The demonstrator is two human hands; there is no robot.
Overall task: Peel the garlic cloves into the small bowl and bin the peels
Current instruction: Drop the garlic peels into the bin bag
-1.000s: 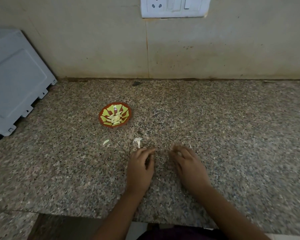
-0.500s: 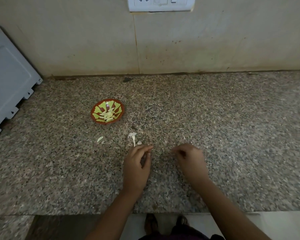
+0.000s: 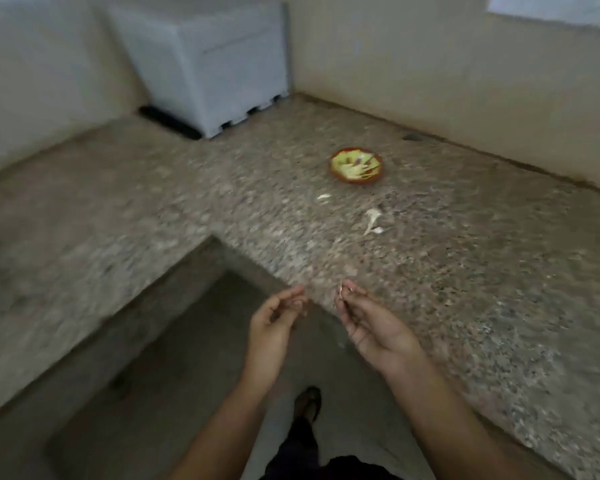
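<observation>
Where both hands had rested on the counter [image 3: 465, 271] half a second earlier, they hung off its edge: right hand [image 3: 371, 323] pinched a peel scrap [image 3: 341, 292]; left hand [image 3: 274, 320] curled (contents blurred, cannot tell). Small bowl [image 3: 356, 180] of cloves [image 3: 355, 164] sat well beyond, loose peels [image 3: 373, 220] between.

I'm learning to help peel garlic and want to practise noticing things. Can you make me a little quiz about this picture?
1. Pick one: the small bowl sits A) on the counter, B) on the floor, C) in a hand.
2. True or false: the right hand pinches a tiny peel scrap.
3. Fill the gap: the white box stands in the counter's far ___.
Key: 1 A. 2 true. 3 corner.
</observation>
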